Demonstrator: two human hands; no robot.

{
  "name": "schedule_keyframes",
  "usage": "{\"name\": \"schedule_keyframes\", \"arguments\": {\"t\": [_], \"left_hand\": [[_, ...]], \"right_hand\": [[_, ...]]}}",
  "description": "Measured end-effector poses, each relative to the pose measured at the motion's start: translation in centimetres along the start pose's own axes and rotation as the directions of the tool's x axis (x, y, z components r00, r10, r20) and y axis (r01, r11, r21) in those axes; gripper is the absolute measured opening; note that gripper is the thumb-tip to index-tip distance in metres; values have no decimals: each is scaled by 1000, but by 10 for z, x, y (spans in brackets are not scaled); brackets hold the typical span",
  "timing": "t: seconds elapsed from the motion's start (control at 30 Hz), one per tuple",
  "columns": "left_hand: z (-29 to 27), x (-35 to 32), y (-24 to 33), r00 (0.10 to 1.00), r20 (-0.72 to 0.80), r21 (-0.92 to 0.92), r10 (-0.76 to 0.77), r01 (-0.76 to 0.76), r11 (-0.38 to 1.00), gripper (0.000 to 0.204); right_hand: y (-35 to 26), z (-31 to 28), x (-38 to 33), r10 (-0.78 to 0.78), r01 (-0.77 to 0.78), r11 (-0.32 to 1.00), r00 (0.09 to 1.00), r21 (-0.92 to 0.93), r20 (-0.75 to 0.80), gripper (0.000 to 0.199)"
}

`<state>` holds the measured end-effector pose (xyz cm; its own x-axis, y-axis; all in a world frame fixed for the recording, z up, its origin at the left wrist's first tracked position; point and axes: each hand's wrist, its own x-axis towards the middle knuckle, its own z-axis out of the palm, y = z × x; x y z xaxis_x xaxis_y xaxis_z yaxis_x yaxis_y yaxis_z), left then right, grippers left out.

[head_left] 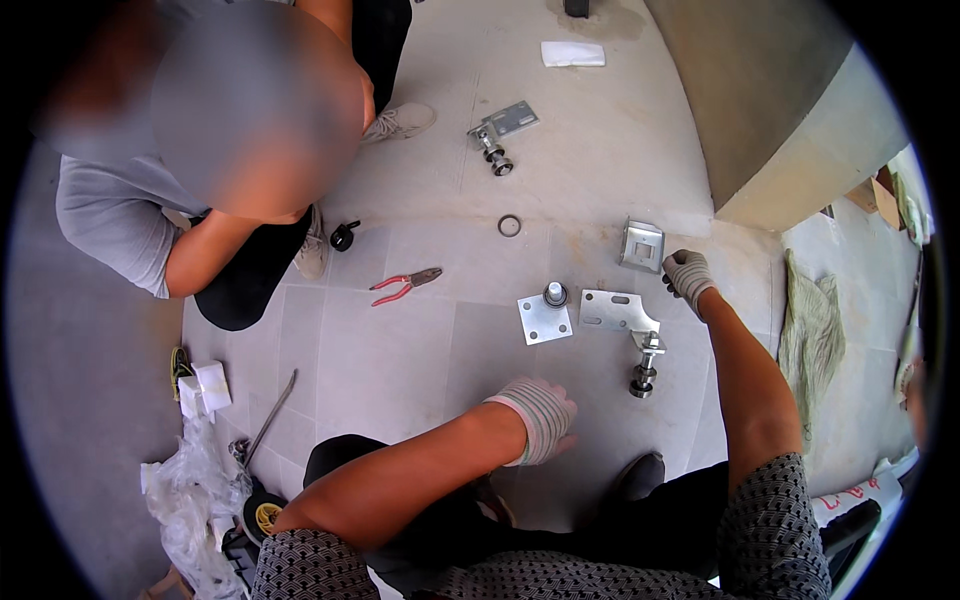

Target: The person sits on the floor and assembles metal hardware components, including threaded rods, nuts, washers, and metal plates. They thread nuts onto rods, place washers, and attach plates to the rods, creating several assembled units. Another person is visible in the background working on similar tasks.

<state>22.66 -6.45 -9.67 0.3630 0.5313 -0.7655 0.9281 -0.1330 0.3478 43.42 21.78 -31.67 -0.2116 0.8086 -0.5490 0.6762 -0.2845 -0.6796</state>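
Observation:
My right hand [690, 278], in a striped knit glove, has curled fingers at the right edge of a silver metal bracket [642, 246] with a square cutout. The fingertips are partly hidden where they meet it. My left hand [543, 420], gloved alike, hovers low in front of me with its fingers apart and nothing in them. Between the hands lie a slotted angle plate with a bolt and rollers [622, 310] and a square four-hole plate with an upright stud [545, 318].
Red-handled pliers [405, 285], a metal ring [510, 226] and a black round part [344, 236] lie on the tiles. Farther off is another roller bracket [512, 120]. A co-worker [130, 215] crouches at left. A pillar [800, 120] and cloth [810, 325] stand right; plastic wrap [195, 490] lies lower left.

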Motion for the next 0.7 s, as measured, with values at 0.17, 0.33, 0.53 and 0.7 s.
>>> {"name": "schedule_keyframes", "arguments": {"t": [0.17,0.33,0.53,0.7], "left_hand": [[2,1,-1,1000,25,4,-8,8,1000,46],[5,3,0,1000,5,22,6,-6,1000,48],[3,0,0,1000,-6,9,17,-17,1000,48],[4,1,-1,1000,-5,9,26,-25,1000,49]], "right_hand": [[-5,4,-3,4,-4,1000,1000,19,7,32],[0,1,-2,18,-18,1000,1000,21,-8,28],[5,1,3,7,-7,1000,1000,25,4,31],[4,0,2,12,-12,1000,1000,0,-2,31]]}}
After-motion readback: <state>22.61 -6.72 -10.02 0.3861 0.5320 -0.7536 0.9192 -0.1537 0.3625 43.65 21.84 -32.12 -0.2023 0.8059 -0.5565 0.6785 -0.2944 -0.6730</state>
